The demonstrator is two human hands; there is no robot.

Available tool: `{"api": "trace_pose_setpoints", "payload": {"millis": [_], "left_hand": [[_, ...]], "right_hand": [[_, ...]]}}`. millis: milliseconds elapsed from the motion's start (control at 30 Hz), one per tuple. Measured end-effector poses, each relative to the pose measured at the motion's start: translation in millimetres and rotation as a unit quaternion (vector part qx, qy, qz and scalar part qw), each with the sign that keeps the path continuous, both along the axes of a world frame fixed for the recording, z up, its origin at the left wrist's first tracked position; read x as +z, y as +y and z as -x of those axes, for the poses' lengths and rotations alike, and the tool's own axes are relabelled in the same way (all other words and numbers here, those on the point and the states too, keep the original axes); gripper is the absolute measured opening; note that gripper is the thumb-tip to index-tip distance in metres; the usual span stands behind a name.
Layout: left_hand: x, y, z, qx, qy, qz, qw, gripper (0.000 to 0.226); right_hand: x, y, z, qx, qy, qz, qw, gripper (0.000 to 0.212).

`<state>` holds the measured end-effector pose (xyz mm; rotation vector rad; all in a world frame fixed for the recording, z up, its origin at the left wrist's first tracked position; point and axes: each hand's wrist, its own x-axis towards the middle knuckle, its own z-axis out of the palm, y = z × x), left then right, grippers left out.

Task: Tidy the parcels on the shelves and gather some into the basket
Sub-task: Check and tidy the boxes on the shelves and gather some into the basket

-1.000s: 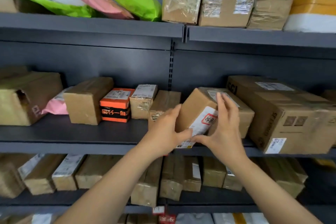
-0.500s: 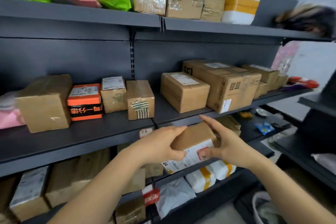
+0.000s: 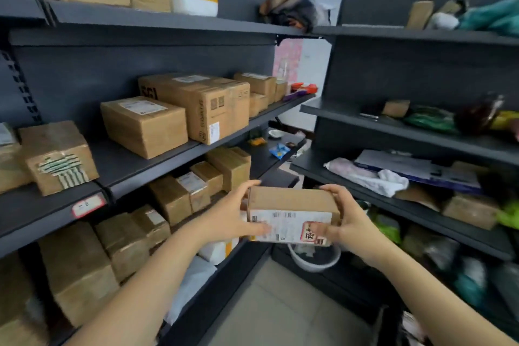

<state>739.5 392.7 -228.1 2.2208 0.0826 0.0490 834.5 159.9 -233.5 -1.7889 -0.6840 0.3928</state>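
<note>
Since a second ago, the parcel has been lifted off the mid shelf (image 3: 157, 166) and carried right, and the view has swung toward the aisle corner.

Head view:
- **Position:** the small cardboard parcel (image 3: 292, 199) is held in mid-air at about 5 o'clock from frame centre. It is clear of the shelves, with the label face toward the camera.
- **Grip:** the left hand (image 3: 233, 216) is curled round the left end and the right hand (image 3: 348, 219) round the right end. Fingers are laid over the top and thumbs on the label.
- **Below:** a pale round tub (image 3: 317, 262) is seen at 6 o'clock of the parcel. It cannot be told whether this is the basket.
- **Handling:** the parcel is judged light and stiff, with a possibly slick label face. It is best gripped at the short ends.
</note>
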Motion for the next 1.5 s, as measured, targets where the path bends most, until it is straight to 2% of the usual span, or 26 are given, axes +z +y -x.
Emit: {"api": "trace_pose_setpoints", "payload": {"millis": [133,233,400,500,600,733,1000,1100,1200,1367,1433,1500], "left_hand": [[-5,-67,-42,-0.039,0.005,0.056,0.998,0.061],[-11,-138,-71,-0.075,0.004,0.069,0.995,0.057],[-27,-277,-109,-0.144,-0.007,0.036,0.989,0.066],[-41,-355,-129,-0.198,-0.014,0.003,0.98,0.069],[-55,-418,-146,-0.243,-0.016,-0.025,0.97,0.071],[-78,-473,-178,-0.287,0.009,-0.031,0.957,0.067],[-172,-519,-270,-0.278,0.034,-0.052,0.959,0.057],[-218,-515,-316,-0.259,0.079,-0.057,0.961,0.054],[-271,-505,-357,-0.226,0.106,-0.1,0.963,0.051],[-363,-501,-397,-0.178,0.15,-0.171,0.957,0.052],[-388,-498,-399,-0.17,0.157,-0.2,0.952,0.056],[-428,-496,-404,-0.161,0.167,-0.224,0.947,0.061]], "right_hand": [[-9,-85,-10,-0.092,0.041,-0.037,0.994,0.058],[-20,-162,-20,-0.137,0.054,-0.021,0.989,0.059],[-30,-299,-34,-0.196,-0.054,0.14,0.969,0.086],[-34,-366,-38,-0.161,-0.075,0.204,0.963,0.086],[-53,-419,-42,-0.123,-0.027,0.242,0.962,0.076],[-89,-469,-51,-0.167,0.06,0.189,0.966,0.074],[-182,-498,-102,-0.296,0.183,0.126,0.929,0.065],[-220,-510,-136,-0.373,0.202,0.132,0.896,0.066],[-262,-532,-173,-0.433,0.223,0.168,0.857,0.067],[-348,-559,-217,-0.436,0.268,0.259,0.819,0.065],[-379,-562,-223,-0.435,0.303,0.259,0.807,0.064],[-423,-566,-230,-0.452,0.365,0.236,0.779,0.061]]}}
